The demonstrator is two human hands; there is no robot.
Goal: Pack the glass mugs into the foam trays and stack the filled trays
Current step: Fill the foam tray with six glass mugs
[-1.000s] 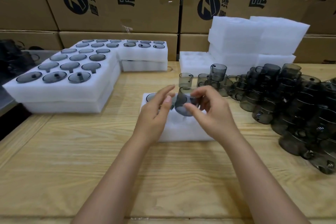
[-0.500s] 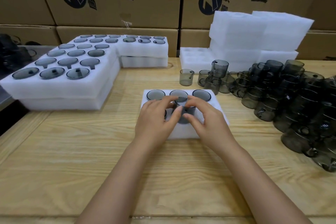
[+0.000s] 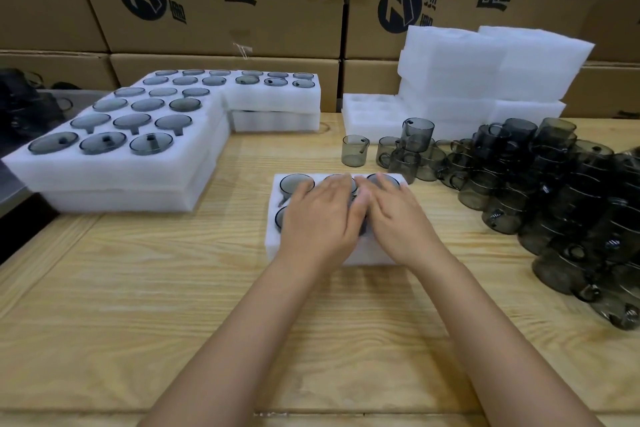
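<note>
As the left hand [image 3: 318,222] and right hand [image 3: 398,218] lie flat with straight fingers on the small foam tray [image 3: 277,250] on the desk [image 3: 173,288], they seem to push a glass mug down into its hole. Next, another mug from the pile [image 3: 554,191] may be needed. The hands hide that mug and the front holes.

Your left hand [image 3: 318,222] and right hand [image 3: 400,218]: both bare. Your left forearm [image 3: 242,340] and right forearm [image 3: 502,340]: bare as well, along the whole length the head view shows. Wrists slim, fingers long. Fingertips blurred, so nails cannot be judged. Elbows and upper arms lie outside the view.
</note>
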